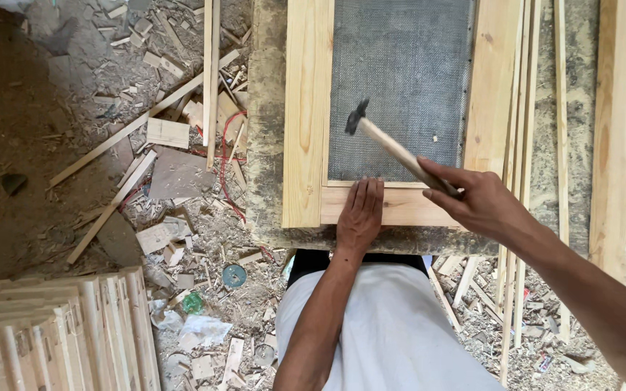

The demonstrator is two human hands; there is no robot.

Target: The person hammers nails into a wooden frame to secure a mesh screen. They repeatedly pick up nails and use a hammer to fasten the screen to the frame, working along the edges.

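Observation:
A pale wooden frame (306, 108) with grey wire mesh (400, 87) stretched across it lies on a worn workbench (266, 145). My left hand (361, 215) rests flat on the frame's near rail, fingertips at the edge of the mesh. My right hand (472, 199) grips the wooden handle of a hammer (393, 147). The hammer's dark head is raised over the mesh, just above my left fingers. Whether a nail sits under the fingertips is too small to tell.
Thin wooden strips (519, 145) lie along the frame's right side, with a broad plank (621, 130) further right. Offcuts, shavings and a red wire (224, 156) litter the dirt floor at left. Stacked worked timber pieces (59, 333) stand at bottom left.

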